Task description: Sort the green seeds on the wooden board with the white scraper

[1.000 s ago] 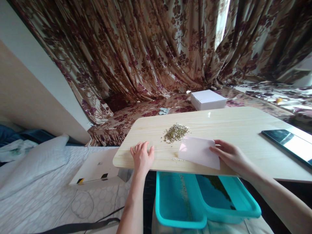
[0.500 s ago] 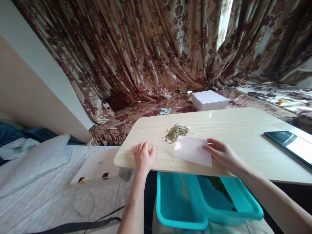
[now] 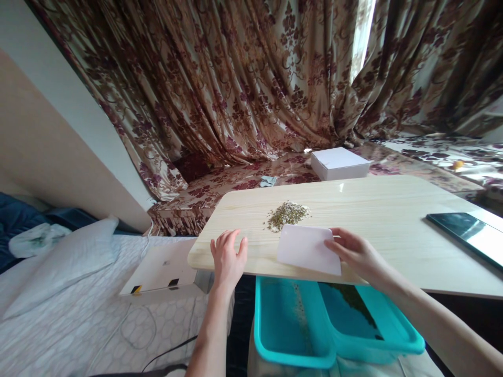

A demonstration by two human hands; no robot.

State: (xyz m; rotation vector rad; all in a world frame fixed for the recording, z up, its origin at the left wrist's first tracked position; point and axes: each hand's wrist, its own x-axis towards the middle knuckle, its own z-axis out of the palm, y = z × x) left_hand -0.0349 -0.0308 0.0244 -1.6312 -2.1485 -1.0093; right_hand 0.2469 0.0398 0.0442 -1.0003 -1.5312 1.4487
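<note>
My right hand (image 3: 356, 255) pinches the right edge of a white card (image 3: 307, 249) that lies on the light wooden tabletop (image 3: 385, 220), just in front of a small pile of greenish seeds (image 3: 287, 213). The card's near edge reaches the table's front rim. My left hand (image 3: 228, 257) rests flat at the front left edge of the table, fingers spread, holding nothing. Below the rim sit two turquoise plastic tubs (image 3: 334, 327) with some seeds inside.
A dark phone (image 3: 463, 230) lies at the table's right. A white box (image 3: 340, 163) sits behind the table on floral fabric. Patterned curtains (image 3: 251, 78) hang at the back. A bed with a white pillow (image 3: 58, 262) and a flat white box (image 3: 161, 267) lie left.
My right hand has slid the white card leftward and toward the table's front edge. The few loose seeds in front of it are no longer visible. My left hand stays put.
</note>
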